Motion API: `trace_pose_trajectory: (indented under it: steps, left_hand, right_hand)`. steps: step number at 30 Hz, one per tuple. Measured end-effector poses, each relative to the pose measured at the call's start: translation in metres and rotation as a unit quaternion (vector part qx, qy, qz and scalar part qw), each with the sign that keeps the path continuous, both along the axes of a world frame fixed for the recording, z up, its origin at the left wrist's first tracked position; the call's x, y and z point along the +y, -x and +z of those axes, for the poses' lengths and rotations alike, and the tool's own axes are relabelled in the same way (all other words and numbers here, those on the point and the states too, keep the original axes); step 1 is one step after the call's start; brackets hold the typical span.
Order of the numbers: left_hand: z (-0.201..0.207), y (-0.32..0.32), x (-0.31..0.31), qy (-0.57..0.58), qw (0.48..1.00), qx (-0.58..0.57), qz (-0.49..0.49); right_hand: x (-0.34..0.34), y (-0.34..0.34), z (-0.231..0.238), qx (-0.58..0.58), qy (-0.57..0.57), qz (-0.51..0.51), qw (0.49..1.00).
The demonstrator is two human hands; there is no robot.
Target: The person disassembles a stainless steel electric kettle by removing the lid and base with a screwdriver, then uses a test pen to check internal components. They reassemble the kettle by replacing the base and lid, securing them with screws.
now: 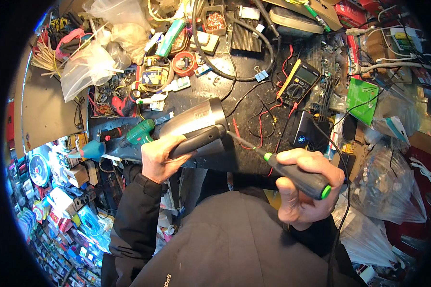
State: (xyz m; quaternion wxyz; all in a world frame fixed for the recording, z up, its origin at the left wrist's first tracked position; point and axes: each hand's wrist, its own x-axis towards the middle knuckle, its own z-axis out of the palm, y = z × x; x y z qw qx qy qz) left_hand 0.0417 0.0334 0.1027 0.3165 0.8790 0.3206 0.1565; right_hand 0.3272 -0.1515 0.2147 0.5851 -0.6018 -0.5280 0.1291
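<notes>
My left hand (160, 159) is closed around the black handle of a brushed-metal kettle-like vessel (191, 118), which lies on its side above the bench's near edge. Its wider end faces right. In my right hand (304, 208) is a screwdriver (299, 176) with a thick black handle and bright green ends. The screwdriver's thin shaft points up and left, toward the right end of the vessel's handle. Its tip appears close to that end, but I cannot tell whether it touches.
A yellow-black multimeter (299, 83) with red and black leads lies at the back right of the dark bench (203, 88). A green cordless drill (140, 131) is left of the vessel. Plastic bags (88, 67), wires and small parts crowd the sides. A black cable hangs near my right hand.
</notes>
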Motion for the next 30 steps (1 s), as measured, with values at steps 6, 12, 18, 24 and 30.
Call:
trace_pose_trajectory:
  steps: [6,12,18,24,30]
  left_hand:
    - [-0.001,0.002,-0.002,0.0,1.0,-0.013,0.005]
    - [0.001,-0.001,-0.002,-0.007,1.0,-0.022,0.005]
    - [0.023,-0.013,0.003,-0.017,1.0,0.011,-0.006]
    - [0.027,-0.05,-0.012,-0.049,0.999,0.013,-0.015]
    - [0.01,-0.074,-0.022,0.063,0.981,-0.177,0.038]
  right_hand:
    - [0.021,0.006,0.005,-0.001,-0.003,0.074,0.997]
    - [0.029,0.011,0.002,-0.017,0.021,0.085,0.996]
    - [0.045,0.019,0.017,-0.094,0.016,0.119,0.988]
    - [0.081,0.056,0.028,-0.179,-0.017,0.103,0.978]
    - [0.097,0.064,0.026,-0.192,-0.065,0.076,0.976]
